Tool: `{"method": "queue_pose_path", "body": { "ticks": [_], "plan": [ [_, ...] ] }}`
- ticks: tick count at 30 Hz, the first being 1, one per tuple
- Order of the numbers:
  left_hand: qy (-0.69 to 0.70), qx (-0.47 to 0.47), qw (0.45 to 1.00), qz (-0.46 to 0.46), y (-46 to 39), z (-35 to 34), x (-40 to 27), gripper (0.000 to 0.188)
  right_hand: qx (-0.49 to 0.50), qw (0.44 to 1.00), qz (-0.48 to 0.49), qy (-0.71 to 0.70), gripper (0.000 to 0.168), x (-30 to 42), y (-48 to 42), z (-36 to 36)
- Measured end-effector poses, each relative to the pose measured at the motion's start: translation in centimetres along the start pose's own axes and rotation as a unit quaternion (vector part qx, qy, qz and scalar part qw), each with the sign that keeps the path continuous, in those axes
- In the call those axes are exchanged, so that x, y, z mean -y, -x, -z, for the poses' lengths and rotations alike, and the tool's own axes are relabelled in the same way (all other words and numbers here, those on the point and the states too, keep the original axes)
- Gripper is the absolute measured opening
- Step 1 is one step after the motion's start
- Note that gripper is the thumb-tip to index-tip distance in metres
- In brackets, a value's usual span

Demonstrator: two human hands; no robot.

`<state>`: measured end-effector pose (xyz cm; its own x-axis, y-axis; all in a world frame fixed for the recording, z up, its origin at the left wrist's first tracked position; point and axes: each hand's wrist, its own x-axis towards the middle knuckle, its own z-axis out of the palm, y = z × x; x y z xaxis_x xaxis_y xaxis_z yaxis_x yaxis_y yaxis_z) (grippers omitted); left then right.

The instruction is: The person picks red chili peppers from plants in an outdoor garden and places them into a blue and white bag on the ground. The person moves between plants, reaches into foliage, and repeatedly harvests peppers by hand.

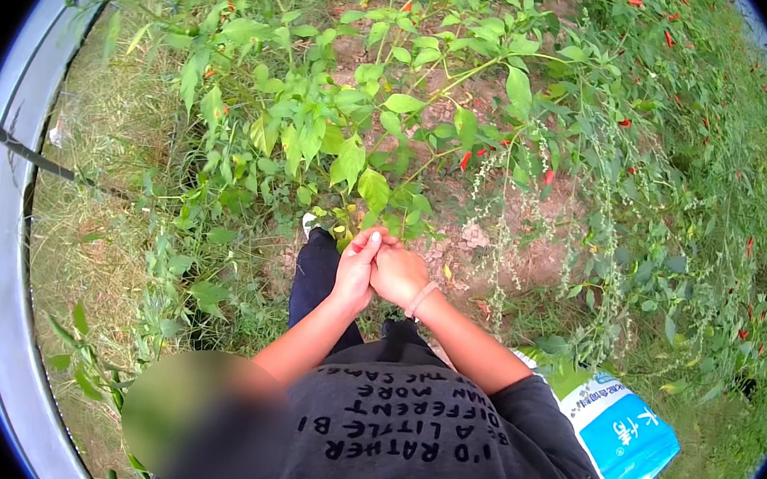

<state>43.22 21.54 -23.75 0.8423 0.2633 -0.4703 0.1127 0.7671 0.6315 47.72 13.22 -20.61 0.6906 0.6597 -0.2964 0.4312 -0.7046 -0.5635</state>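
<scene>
Both my hands meet in front of my body, low at the base of a pepper plant point(403, 103). A red chili pepper point(358, 246) shows between the thumb and fingers of my left hand point(357, 265). Pressed against it is my right hand point(400, 272), its fingers curled and a beaded bracelet on the wrist; whether it holds something cannot be seen. Green leaves hang just above my fingertips. Red peppers, among them one hanging pepper point(465, 160), are on the plants ahead and to the right.
A blue, white and green printed sack point(628, 436) lies beside me at the lower right. Dense pepper plants and weeds point(699, 200) stand to the right. Along the left run dry grass, a dark pole point(51, 164) and pale sheeting point(1, 216). My white shoe point(309, 224) is among low plants.
</scene>
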Motion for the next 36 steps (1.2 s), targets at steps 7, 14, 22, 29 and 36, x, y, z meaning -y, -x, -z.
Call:
{"method": "queue_pose_path", "body": {
  "ticks": [7, 14, 22, 29, 36],
  "plan": [
    [-0.027, -0.017, 0.998, -0.057, -1.4, -2.5, -6.8, 0.018, -0.077, 0.989, 0.119, -0.035, 0.026, 2.9, -0.3, 5.8],
    [-0.218, 0.142, 0.945, -0.197, -4.9, -11.4, -24.8, 0.021, -0.210, 0.891, 0.140, -0.378, 0.017, 11.8, -8.5, 17.7],
    [-0.002, -0.042, 0.968, -0.246, -15.2, -1.4, -41.9, 0.026, -0.357, 0.887, 0.291, 0.006, 0.020, 21.3, -34.6, 20.4],
    [-0.043, -0.108, 0.978, -0.174, -17.0, 4.9, -45.6, 0.023, -0.147, 0.818, 0.156, 0.534, 0.024, 23.9, -42.3, 19.6],
    [-0.153, -0.092, 0.979, -0.102, -17.1, 4.7, -45.7, 0.030, -0.124, 0.819, 0.133, 0.544, 0.026, 25.6, -39.7, 20.5]
  ]
}}
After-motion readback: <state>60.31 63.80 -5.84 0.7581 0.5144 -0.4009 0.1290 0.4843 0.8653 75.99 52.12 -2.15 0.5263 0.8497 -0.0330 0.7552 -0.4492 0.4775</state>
